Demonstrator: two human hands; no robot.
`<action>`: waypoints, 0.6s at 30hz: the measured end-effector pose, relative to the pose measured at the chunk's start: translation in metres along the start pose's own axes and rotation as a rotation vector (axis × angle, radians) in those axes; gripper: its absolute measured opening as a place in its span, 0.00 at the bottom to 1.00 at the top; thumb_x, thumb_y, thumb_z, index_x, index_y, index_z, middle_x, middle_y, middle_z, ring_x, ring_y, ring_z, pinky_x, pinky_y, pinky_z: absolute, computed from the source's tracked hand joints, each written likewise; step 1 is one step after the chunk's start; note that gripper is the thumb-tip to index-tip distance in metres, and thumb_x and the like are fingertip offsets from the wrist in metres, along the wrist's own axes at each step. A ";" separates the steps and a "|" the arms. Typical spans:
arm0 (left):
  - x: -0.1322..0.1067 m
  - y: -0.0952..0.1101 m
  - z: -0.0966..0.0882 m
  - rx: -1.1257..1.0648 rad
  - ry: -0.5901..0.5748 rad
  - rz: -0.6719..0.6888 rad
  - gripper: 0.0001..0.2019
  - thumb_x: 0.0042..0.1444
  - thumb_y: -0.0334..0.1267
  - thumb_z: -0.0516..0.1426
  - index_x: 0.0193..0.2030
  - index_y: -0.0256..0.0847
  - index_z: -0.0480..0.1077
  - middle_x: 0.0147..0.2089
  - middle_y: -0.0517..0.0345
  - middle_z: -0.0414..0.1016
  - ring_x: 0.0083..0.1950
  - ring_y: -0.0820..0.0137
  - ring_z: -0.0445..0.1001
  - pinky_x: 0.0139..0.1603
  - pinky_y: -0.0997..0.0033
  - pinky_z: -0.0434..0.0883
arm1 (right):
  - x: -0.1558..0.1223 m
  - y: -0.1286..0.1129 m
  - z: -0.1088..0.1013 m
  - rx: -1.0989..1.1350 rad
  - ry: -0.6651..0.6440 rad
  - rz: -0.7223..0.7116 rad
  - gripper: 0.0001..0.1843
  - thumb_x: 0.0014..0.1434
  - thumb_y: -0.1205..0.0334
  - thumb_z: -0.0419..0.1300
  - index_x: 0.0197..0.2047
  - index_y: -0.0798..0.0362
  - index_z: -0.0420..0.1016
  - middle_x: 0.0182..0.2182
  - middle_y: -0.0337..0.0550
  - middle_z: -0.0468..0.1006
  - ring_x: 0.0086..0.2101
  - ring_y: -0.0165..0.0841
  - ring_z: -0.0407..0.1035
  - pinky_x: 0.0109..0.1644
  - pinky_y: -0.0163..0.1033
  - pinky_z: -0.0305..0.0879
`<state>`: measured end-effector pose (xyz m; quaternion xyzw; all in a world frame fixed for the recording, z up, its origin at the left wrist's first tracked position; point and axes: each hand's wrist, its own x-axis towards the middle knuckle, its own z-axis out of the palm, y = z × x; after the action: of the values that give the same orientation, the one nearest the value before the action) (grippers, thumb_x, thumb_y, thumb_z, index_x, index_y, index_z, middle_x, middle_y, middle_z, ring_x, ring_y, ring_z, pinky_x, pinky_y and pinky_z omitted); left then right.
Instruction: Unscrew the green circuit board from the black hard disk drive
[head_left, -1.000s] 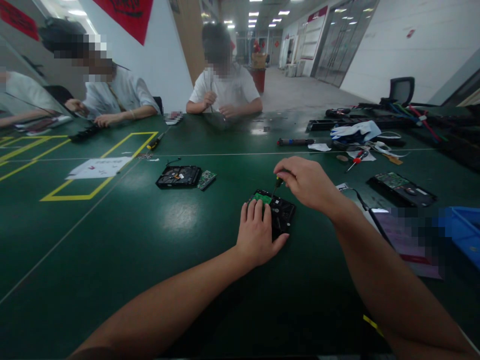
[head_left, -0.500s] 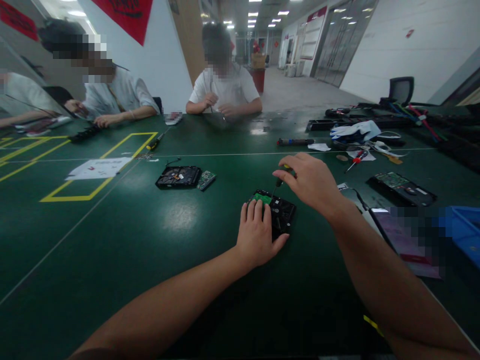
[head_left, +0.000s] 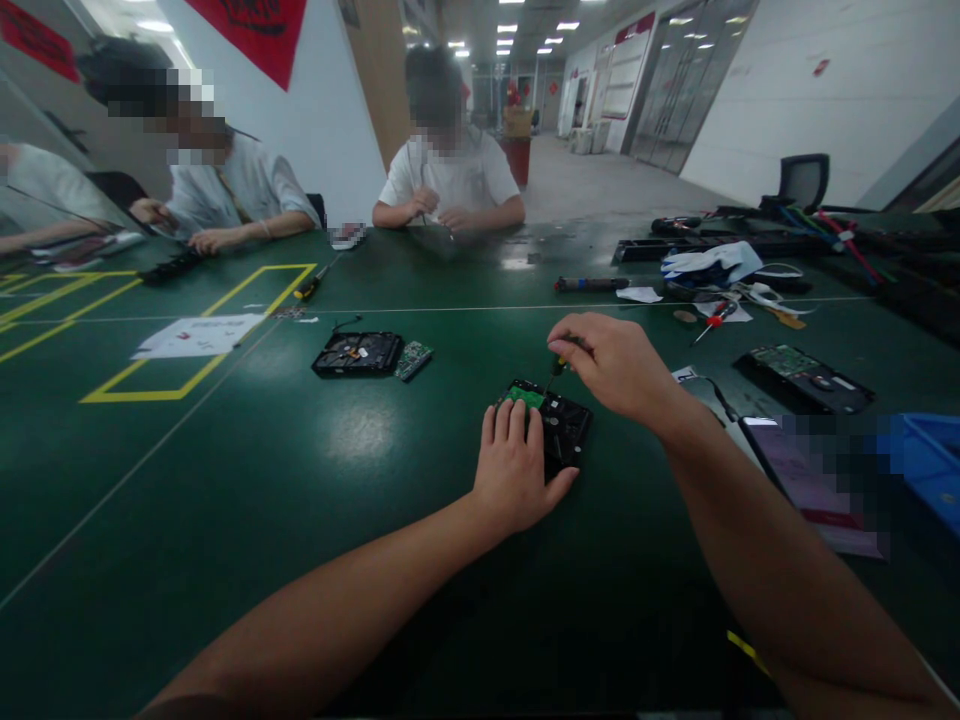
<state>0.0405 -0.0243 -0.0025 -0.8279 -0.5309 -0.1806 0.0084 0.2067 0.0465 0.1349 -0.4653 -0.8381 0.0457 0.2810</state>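
A black hard drive (head_left: 568, 422) with a green circuit board (head_left: 527, 397) lies on the table in front of me. My left hand (head_left: 516, 465) rests flat across its left part, fingers stretched forward and thumb out along the near edge. Above the drive, my right hand (head_left: 611, 365) is closed around a small screwdriver (head_left: 556, 369) with a yellow and dark handle. Its shaft points down and meets the drive near the board's right end. The fingers hide most of the handle.
Left stand another opened drive (head_left: 357, 353) and a loose circuit board (head_left: 413, 360). To the right are a third drive (head_left: 806, 378), a tablet-like screen (head_left: 802, 480), a blue bin (head_left: 930, 465) and a red screwdriver (head_left: 714, 318). Several people sit across the green table (head_left: 300, 480).
My right hand has shifted slightly down and left, and its fingers have turned around the screwdriver handle, covering more of its top. My left hand and the drive have stayed in place.
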 end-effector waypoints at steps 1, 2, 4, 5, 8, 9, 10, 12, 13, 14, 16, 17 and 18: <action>0.000 0.000 0.001 -0.001 0.000 0.000 0.44 0.63 0.67 0.53 0.73 0.30 0.60 0.75 0.31 0.59 0.78 0.39 0.54 0.78 0.36 0.48 | 0.000 0.000 0.000 0.011 -0.006 0.010 0.08 0.70 0.62 0.56 0.43 0.49 0.78 0.40 0.45 0.83 0.39 0.40 0.76 0.47 0.45 0.67; 0.000 0.000 0.001 -0.003 0.001 -0.001 0.44 0.63 0.67 0.53 0.73 0.30 0.60 0.75 0.31 0.59 0.78 0.38 0.54 0.78 0.35 0.48 | 0.000 0.000 0.000 0.026 -0.014 0.022 0.09 0.70 0.63 0.55 0.45 0.49 0.78 0.41 0.45 0.83 0.37 0.39 0.76 0.46 0.44 0.67; 0.000 0.000 0.002 -0.008 0.000 0.001 0.45 0.63 0.67 0.53 0.73 0.30 0.60 0.75 0.30 0.59 0.78 0.38 0.54 0.78 0.35 0.48 | -0.001 0.000 0.001 0.056 -0.029 0.045 0.11 0.69 0.64 0.54 0.50 0.50 0.77 0.41 0.45 0.84 0.34 0.37 0.76 0.44 0.43 0.67; 0.000 -0.001 0.002 -0.009 0.000 0.003 0.45 0.63 0.67 0.53 0.73 0.29 0.60 0.75 0.30 0.59 0.78 0.38 0.54 0.78 0.35 0.48 | -0.002 0.000 0.001 0.066 -0.036 0.056 0.12 0.69 0.65 0.54 0.52 0.51 0.76 0.40 0.45 0.84 0.34 0.37 0.76 0.44 0.43 0.68; 0.000 -0.001 0.002 -0.011 0.002 0.008 0.44 0.63 0.66 0.53 0.73 0.29 0.60 0.75 0.30 0.59 0.78 0.38 0.54 0.78 0.35 0.48 | -0.002 0.002 0.002 0.052 -0.032 0.092 0.13 0.69 0.65 0.55 0.54 0.51 0.74 0.37 0.45 0.84 0.32 0.38 0.76 0.43 0.44 0.68; 0.000 -0.001 0.002 -0.011 0.004 0.008 0.44 0.63 0.66 0.53 0.73 0.29 0.61 0.75 0.30 0.59 0.77 0.38 0.54 0.78 0.35 0.48 | -0.002 0.002 0.003 0.024 -0.018 0.100 0.12 0.69 0.64 0.55 0.53 0.51 0.74 0.37 0.46 0.83 0.33 0.39 0.76 0.43 0.45 0.68; 0.000 -0.001 0.002 -0.011 0.007 0.005 0.44 0.63 0.66 0.53 0.72 0.29 0.61 0.75 0.30 0.60 0.77 0.38 0.54 0.78 0.35 0.48 | -0.002 0.003 0.003 -0.014 0.003 0.103 0.11 0.69 0.63 0.56 0.52 0.51 0.74 0.38 0.47 0.83 0.35 0.41 0.77 0.43 0.46 0.68; 0.000 -0.001 0.002 -0.010 0.009 0.003 0.44 0.63 0.67 0.53 0.73 0.30 0.61 0.75 0.31 0.60 0.77 0.39 0.55 0.78 0.35 0.48 | -0.001 0.003 0.004 -0.098 0.050 0.089 0.08 0.69 0.60 0.58 0.49 0.51 0.75 0.41 0.50 0.83 0.39 0.44 0.77 0.46 0.47 0.67; 0.000 0.000 0.002 -0.009 0.011 0.002 0.44 0.63 0.67 0.53 0.73 0.31 0.60 0.75 0.31 0.60 0.78 0.39 0.54 0.78 0.35 0.49 | -0.001 0.003 0.004 -0.134 0.069 0.083 0.08 0.69 0.58 0.60 0.47 0.51 0.76 0.42 0.51 0.83 0.41 0.45 0.76 0.47 0.48 0.67; 0.000 0.000 0.002 -0.009 0.011 0.002 0.44 0.63 0.67 0.53 0.73 0.31 0.60 0.75 0.32 0.60 0.78 0.39 0.54 0.78 0.35 0.48 | -0.001 0.003 0.004 -0.162 0.084 0.084 0.09 0.69 0.55 0.61 0.46 0.50 0.77 0.44 0.52 0.82 0.42 0.46 0.76 0.47 0.48 0.67; 0.000 0.000 0.002 -0.010 0.012 0.003 0.44 0.63 0.66 0.53 0.73 0.31 0.60 0.75 0.31 0.60 0.78 0.39 0.54 0.78 0.35 0.48 | -0.001 0.002 0.003 -0.194 0.099 0.100 0.11 0.68 0.52 0.62 0.45 0.50 0.78 0.44 0.52 0.82 0.41 0.46 0.75 0.46 0.49 0.67; 0.000 0.000 0.001 -0.010 0.011 0.003 0.44 0.63 0.66 0.53 0.73 0.30 0.61 0.75 0.31 0.59 0.78 0.38 0.54 0.79 0.35 0.47 | -0.001 0.002 0.003 -0.197 0.099 0.105 0.11 0.69 0.52 0.62 0.45 0.49 0.79 0.44 0.52 0.81 0.41 0.46 0.75 0.46 0.49 0.67; 0.000 0.000 0.001 -0.011 0.011 0.002 0.44 0.63 0.66 0.53 0.73 0.30 0.61 0.75 0.30 0.59 0.78 0.38 0.54 0.79 0.36 0.47 | -0.001 0.002 0.003 -0.189 0.093 0.098 0.10 0.69 0.53 0.61 0.46 0.49 0.80 0.44 0.52 0.82 0.42 0.46 0.75 0.48 0.50 0.68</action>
<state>0.0408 -0.0244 -0.0038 -0.8274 -0.5292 -0.1880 0.0071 0.2074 0.0475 0.1316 -0.5317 -0.8011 -0.0415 0.2718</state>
